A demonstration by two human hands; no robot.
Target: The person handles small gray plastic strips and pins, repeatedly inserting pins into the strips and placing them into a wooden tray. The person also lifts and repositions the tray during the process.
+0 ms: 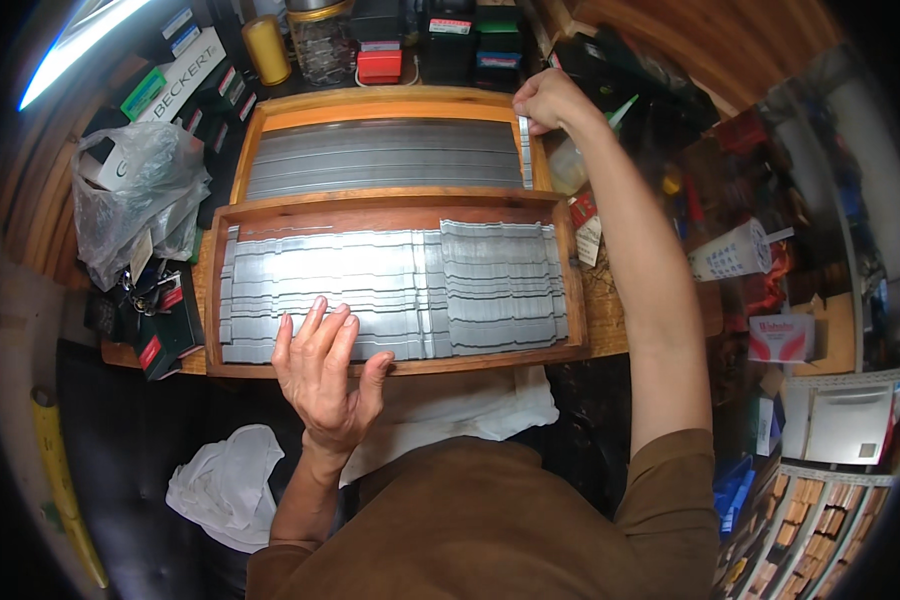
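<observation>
A wooden tray (575, 290) in front of me holds thin silvery metal pieces (350, 265), packed side by side in a flat layer; the right-hand section looks darker and stepped. My left hand (325, 375) lies open over this tray's near edge, fingers spread and fingertips at the pieces. Behind it, partly covered by it, is a second wooden tray (370, 104) with a layer of grey metal pieces (380, 155). At that tray's right end my right hand (555, 102) pinches the top of a narrow metal strip (526, 155), which stretches down along the side wall.
Left of the trays are a plastic bag (140, 195), keys (152, 290) and small boxes (220, 95). A yellow cylinder (266, 50), a jar (320, 45) and a red box (379, 67) stand at the back. White cloth (235, 485) lies at lower left; a paper-wrapped item (735, 252) is at right.
</observation>
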